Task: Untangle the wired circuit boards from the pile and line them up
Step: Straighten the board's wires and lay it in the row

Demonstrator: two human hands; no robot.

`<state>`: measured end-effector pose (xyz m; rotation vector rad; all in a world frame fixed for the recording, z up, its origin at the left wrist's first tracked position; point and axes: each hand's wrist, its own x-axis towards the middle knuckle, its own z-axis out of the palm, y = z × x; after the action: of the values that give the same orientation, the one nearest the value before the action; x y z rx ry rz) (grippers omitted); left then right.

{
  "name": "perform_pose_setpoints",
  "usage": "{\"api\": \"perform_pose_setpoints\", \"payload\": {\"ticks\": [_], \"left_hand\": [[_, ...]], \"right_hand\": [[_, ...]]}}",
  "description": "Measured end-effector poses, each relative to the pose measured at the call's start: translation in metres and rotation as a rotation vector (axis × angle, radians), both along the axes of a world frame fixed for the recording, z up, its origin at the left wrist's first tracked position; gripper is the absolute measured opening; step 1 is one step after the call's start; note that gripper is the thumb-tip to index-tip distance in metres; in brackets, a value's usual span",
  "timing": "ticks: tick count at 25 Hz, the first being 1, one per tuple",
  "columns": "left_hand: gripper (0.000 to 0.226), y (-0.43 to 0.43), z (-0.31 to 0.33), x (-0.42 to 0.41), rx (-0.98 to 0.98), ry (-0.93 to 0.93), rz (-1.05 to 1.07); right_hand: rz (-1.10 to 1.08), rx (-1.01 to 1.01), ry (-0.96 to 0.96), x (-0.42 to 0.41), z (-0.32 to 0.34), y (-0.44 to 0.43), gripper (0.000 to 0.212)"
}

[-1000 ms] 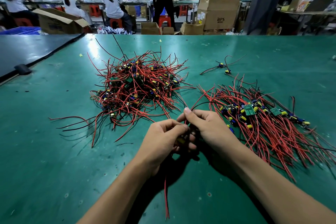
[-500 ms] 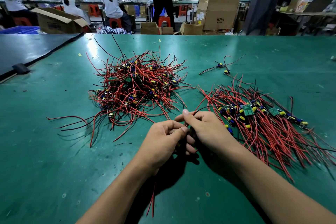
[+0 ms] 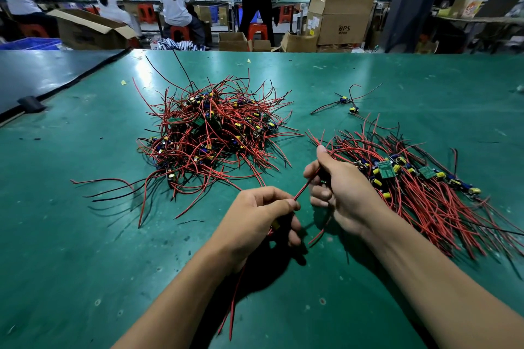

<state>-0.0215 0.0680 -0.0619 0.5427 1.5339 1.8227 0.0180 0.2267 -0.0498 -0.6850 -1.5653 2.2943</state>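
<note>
Two heaps lay on the green table (image 3: 85,235). The tangled pile (image 3: 209,133) of red- and black-wired boards sat centre-left, well apart from the hands. The row (image 3: 419,178) ran along the right, boards side by side and their wires fanned toward the near right. Two stray boards (image 3: 347,103) lay beyond the row, apart from both heaps.

The left hand (image 3: 261,218) had its fingers curled, thumb and forefinger pinching a red wire (image 3: 304,187). Something yellow showed under those fingers, probably a component, but I could not tell for certain. More leads (image 3: 234,292) hung below that wrist toward the near edge.

The right hand (image 3: 343,193) was closed round a small dark part (image 3: 323,178) with wires, thumb raised, just beside the near-left end of the row. The red wire ran taut between the two hands.

Judgement: the step in hand was the separation itself, with a piece out of the pile and its leads pulled apart between the hands. Whether they held one board or two snagged together, I could not tell.

The next move, as I read it:
- Ease the wire clear without straining its joint.
- Straighten the leads.
- Lay the freed board at the left end of the row, turned like its neighbours.

Much of the pile remained to be done.
</note>
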Motion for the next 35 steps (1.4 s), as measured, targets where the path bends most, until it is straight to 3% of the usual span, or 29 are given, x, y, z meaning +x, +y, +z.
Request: {"api": "perform_pose_setpoints", "payload": {"ticks": [4,10,14,19,24,27,30,35], "left_hand": [[0.018,-0.001,0.0,0.002,-0.021,0.046,0.03],[0.014,-0.002,0.001,-0.002,0.043,-0.047,0.111],[0.013,-0.006,0.003,-0.007,0.059,-0.106,0.06],[0.015,-0.008,0.005,-0.006,0.039,-0.093,-0.057],[0.015,-0.008,0.005,-0.005,0.01,-0.104,-0.075],[0.016,-0.008,0.009,-0.002,0.015,-0.132,-0.041],[0.013,-0.006,0.014,-0.007,0.111,-0.202,0.124],[0.013,-0.008,0.022,-0.021,0.403,-0.308,0.385]], "right_hand": [[0.145,-0.061,-0.029,0.004,0.004,-0.001,0.048],[0.336,0.262,0.016,0.009,-0.006,-0.018,0.041],[0.212,0.296,0.031,0.006,-0.009,-0.016,0.03],[-0.041,-0.092,0.078,0.003,0.001,0.005,0.033],[0.102,-0.565,0.044,0.007,0.014,0.007,0.027],[0.113,-0.618,0.061,0.006,0.015,0.007,0.028],[0.051,-0.291,0.05,0.002,0.005,0.0,0.046],[0.324,0.881,0.026,0.012,-0.015,-0.024,0.011]]}}
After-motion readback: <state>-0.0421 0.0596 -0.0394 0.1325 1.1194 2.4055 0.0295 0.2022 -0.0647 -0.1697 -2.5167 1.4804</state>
